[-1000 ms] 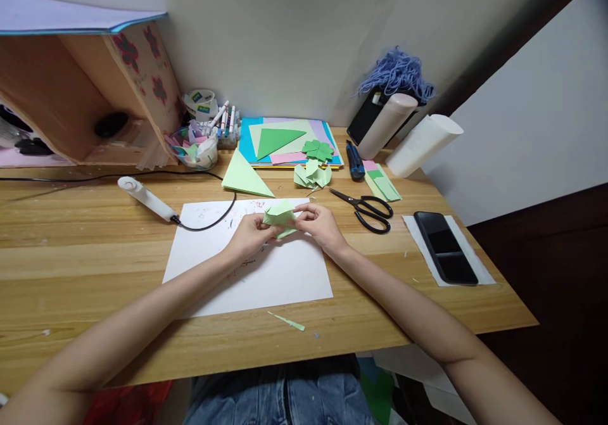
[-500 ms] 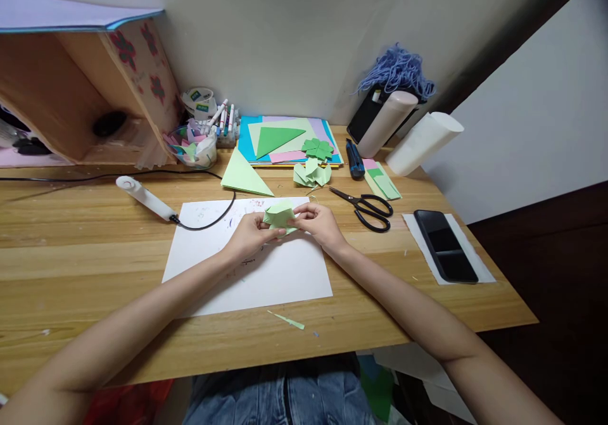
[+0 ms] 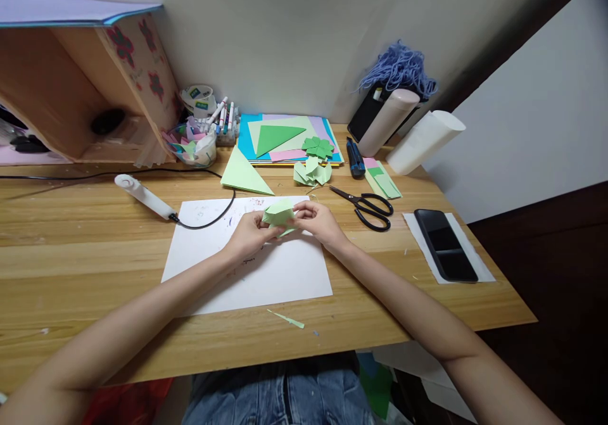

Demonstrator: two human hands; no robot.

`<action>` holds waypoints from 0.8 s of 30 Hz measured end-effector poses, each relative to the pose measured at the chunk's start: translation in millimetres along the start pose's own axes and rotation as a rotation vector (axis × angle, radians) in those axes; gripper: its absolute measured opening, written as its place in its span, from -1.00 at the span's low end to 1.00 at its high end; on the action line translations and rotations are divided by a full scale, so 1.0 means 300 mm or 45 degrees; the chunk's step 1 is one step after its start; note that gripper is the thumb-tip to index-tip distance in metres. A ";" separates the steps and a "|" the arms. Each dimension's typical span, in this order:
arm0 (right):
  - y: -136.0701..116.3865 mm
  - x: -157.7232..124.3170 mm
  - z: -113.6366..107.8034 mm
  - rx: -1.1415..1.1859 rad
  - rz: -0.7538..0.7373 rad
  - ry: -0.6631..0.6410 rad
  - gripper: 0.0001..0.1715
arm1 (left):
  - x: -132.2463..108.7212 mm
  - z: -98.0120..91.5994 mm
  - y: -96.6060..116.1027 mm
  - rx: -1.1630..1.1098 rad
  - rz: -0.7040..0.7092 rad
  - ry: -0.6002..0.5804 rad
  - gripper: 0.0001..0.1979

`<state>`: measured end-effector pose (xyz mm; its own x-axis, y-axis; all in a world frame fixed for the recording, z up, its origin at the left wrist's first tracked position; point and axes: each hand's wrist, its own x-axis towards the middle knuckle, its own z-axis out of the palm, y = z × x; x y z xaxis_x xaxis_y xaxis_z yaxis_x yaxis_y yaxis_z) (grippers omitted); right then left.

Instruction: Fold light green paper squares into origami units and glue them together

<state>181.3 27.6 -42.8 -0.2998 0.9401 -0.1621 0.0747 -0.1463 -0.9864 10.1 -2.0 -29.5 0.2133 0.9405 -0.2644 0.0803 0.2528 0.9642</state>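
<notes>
Both hands meet over a white sheet (image 3: 266, 273) on the wooden desk (image 3: 95, 266). My left hand (image 3: 249, 233) and my right hand (image 3: 319, 222) pinch a folded light green paper piece (image 3: 279, 213) from either side, fingers closed on it. The piece is held just above the sheet. A small green paper sliver (image 3: 286, 318) lies near the desk's front edge.
Black scissors (image 3: 368, 208) lie right of my hands, a phone (image 3: 445, 244) on white paper further right. Behind are a light green triangle (image 3: 242, 175), folded green pieces (image 3: 312, 173), coloured paper stack (image 3: 285, 139), a blue cutter (image 3: 354, 159), a corded white tool (image 3: 142, 198), markers (image 3: 223, 118), two rolls (image 3: 422, 141).
</notes>
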 end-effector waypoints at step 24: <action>-0.010 -0.016 -0.029 -0.120 0.062 -0.172 -0.67 | 0.002 0.008 -0.011 -0.120 0.030 -0.025 -0.57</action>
<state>190.7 26.1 -38.8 -0.4183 0.8818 -0.2180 0.1789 -0.1553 -0.9715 12.4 -2.8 -32.8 0.2335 0.9420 -0.2409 -0.0166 0.2516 0.9677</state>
